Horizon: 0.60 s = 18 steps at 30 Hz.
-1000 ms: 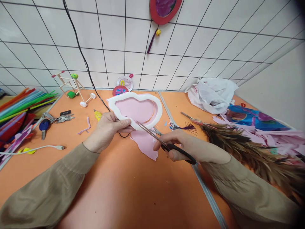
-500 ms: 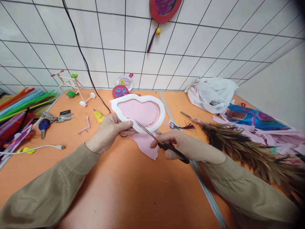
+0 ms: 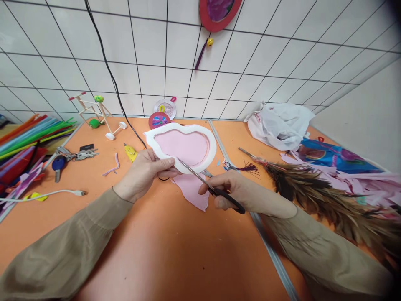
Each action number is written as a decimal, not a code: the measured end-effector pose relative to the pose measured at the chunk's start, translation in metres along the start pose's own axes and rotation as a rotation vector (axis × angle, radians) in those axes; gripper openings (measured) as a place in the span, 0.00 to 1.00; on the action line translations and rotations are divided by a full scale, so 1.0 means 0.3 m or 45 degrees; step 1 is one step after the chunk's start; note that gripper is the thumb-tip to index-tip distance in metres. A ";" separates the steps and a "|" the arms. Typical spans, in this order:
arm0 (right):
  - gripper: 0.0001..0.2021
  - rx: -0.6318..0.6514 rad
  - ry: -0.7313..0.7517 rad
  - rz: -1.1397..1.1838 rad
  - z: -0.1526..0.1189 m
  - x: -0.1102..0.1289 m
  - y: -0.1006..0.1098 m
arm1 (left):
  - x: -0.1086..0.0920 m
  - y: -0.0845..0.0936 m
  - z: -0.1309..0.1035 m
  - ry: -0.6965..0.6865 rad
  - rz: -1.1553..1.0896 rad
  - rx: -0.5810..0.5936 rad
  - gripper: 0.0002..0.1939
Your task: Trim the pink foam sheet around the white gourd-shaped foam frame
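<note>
My left hand [image 3: 150, 169] pinches the lower left edge of a white heart-shaped frame [image 3: 211, 147], thumb on top. Pink sheet [image 3: 178, 144] fills the frame's opening, and a loose flap of it [image 3: 194, 194] hangs below the rim. In my right hand [image 3: 233, 190] is a pair of black-handled scissors [image 3: 224, 195], fingers curled round the handles. One blade lies across the frame's lower rim, its tip near my left thumb. The other blade passes mostly behind the frame, its lower part showing under the rim.
Keys [image 3: 59, 163], a white cable [image 3: 62, 191] and a yellow glue gun [image 3: 130, 152] lie left. A stick tricycle model [image 3: 100, 113] stands behind them. To the right are brown feathers [image 3: 300, 184], a white plastic bag [image 3: 278, 125] and pink scraps [image 3: 354, 179]. The tiled wall [image 3: 181, 50] rises behind.
The scissors' handles have shifted slightly left and look closer together. My left hand and the frame have hardly moved; the whole view has drifted a little.
</note>
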State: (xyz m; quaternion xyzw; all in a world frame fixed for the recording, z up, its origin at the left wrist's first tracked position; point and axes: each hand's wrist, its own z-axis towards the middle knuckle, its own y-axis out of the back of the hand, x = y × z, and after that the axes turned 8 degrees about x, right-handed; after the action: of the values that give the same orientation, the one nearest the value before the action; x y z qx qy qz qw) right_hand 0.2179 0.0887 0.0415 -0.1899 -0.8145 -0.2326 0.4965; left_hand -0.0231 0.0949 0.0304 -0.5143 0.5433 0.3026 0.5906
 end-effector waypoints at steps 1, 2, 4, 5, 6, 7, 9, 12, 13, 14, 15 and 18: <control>0.16 -0.002 0.004 -0.002 0.000 0.000 0.000 | 0.000 0.000 0.000 0.001 -0.002 -0.002 0.15; 0.16 -0.005 0.009 -0.003 -0.001 -0.001 0.000 | 0.001 0.000 -0.001 0.002 -0.007 -0.003 0.15; 0.16 -0.007 0.018 -0.007 -0.002 0.000 0.000 | 0.001 0.000 -0.001 0.004 -0.019 -0.003 0.15; 0.15 -0.005 0.020 -0.013 -0.002 0.000 0.000 | 0.001 0.000 -0.002 0.004 -0.022 -0.003 0.15; 0.15 -0.005 0.024 -0.020 -0.003 0.000 0.000 | 0.001 -0.001 -0.002 0.003 -0.022 -0.002 0.15; 0.15 -0.002 0.029 -0.029 -0.004 0.000 0.000 | 0.001 -0.001 -0.002 0.001 -0.020 -0.002 0.15; 0.15 -0.003 0.045 -0.048 -0.006 0.000 0.000 | 0.001 -0.001 -0.002 -0.004 -0.017 0.000 0.15; 0.15 -0.008 0.072 -0.065 -0.008 -0.005 0.001 | 0.002 0.001 -0.001 -0.012 -0.018 0.004 0.15; 0.16 -0.007 0.077 -0.068 -0.008 -0.007 0.001 | 0.002 0.001 0.000 -0.011 -0.019 0.003 0.14; 0.16 -0.006 0.079 -0.070 -0.007 -0.009 0.002 | 0.003 0.002 0.000 -0.010 -0.020 0.000 0.14; 0.15 -0.005 0.078 -0.069 -0.006 -0.011 0.002 | 0.003 0.002 0.001 -0.008 -0.022 -0.001 0.13; 0.14 -0.012 0.069 -0.067 -0.002 -0.015 0.003 | 0.001 0.002 0.000 -0.008 -0.031 0.001 0.13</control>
State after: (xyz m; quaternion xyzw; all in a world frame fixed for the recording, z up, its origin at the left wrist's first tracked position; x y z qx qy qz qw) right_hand 0.2209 0.0886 0.0379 -0.1644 -0.8044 -0.2543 0.5112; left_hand -0.0234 0.0950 0.0299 -0.5198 0.5352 0.2966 0.5962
